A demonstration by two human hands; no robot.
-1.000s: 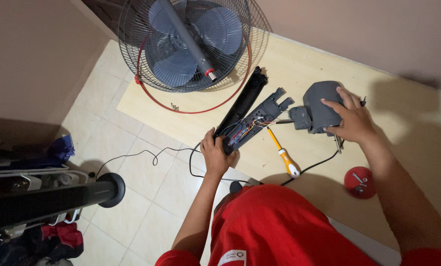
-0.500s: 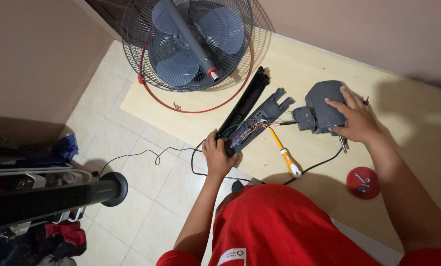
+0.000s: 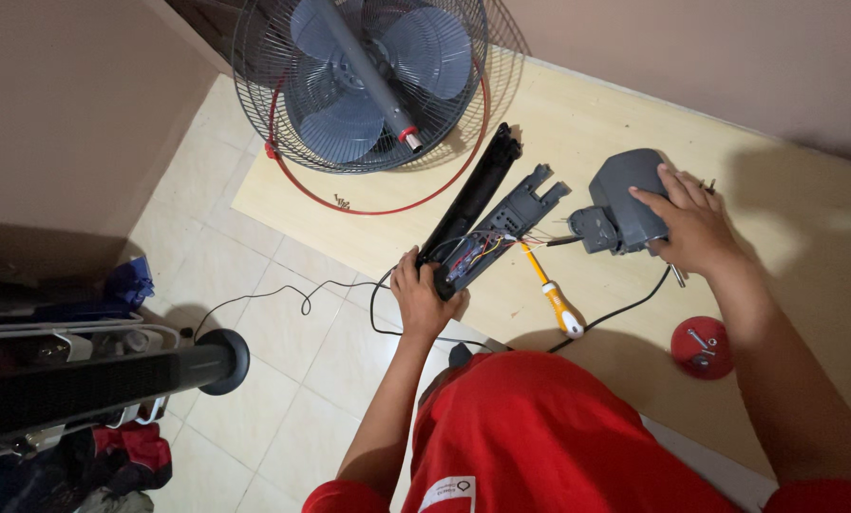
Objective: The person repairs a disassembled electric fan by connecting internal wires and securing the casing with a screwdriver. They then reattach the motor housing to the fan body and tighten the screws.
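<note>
My left hand (image 3: 424, 296) has its fingers wrapped round the near end of the opened black control housing (image 3: 487, 220), whose long axis runs away up-right. My right hand (image 3: 693, 226) rests fingers spread on the grey motor cover (image 3: 625, 199), right of it; the screwdriver (image 3: 552, 293) lies between.

One head-worn camera looks steeply down from above the person's red-clad lap at the floor, fairly near; the fan head (image 3: 364, 81) lies at the far edge, the left hand (image 3: 424, 296) near centre, the right hand (image 3: 691, 223) right
</note>
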